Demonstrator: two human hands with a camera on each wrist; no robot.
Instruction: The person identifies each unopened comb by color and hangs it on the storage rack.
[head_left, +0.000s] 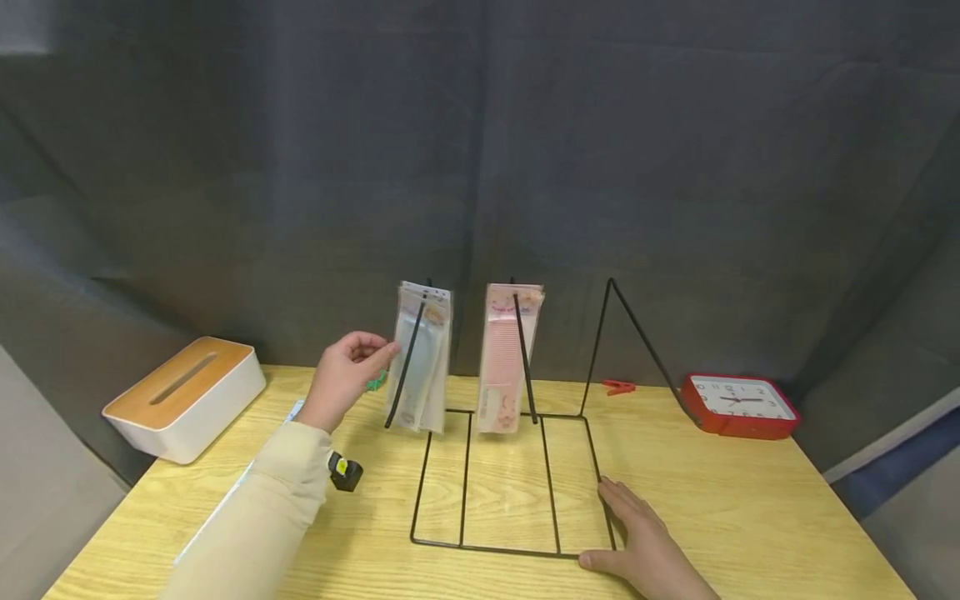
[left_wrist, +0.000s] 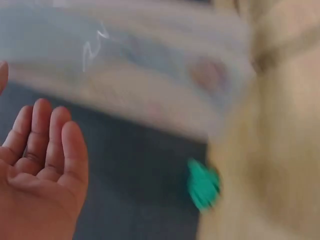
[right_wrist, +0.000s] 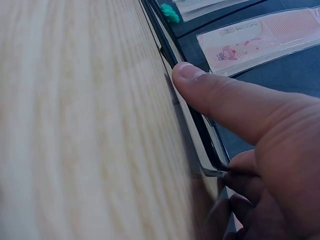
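Note:
A black wire display rack (head_left: 495, 550) stands on the wooden table with upright prongs. Packaged blue combs (head_left: 422, 367) hang on its left prong, and a packaged pink comb (head_left: 504, 367) hangs in the middle, in front of another packet. My left hand (head_left: 352, 367) is beside the blue packets, fingertips right at their left edge; in the left wrist view its fingers are loosely bent with nothing between them and the thumb. At the front right corner of the rack base, my right hand (head_left: 637, 537) holds the frame, thumb on the front bar (right_wrist: 200, 127) and fingers along the side bar.
A white tissue box (head_left: 187, 408) with a wooden lid stands at the left. On the right are a red clock (head_left: 742, 404) and a small red clip (head_left: 619, 387). A small green object (left_wrist: 203, 185) lies behind the blue packets. A bare prong (head_left: 645, 333) rises at the rack's right.

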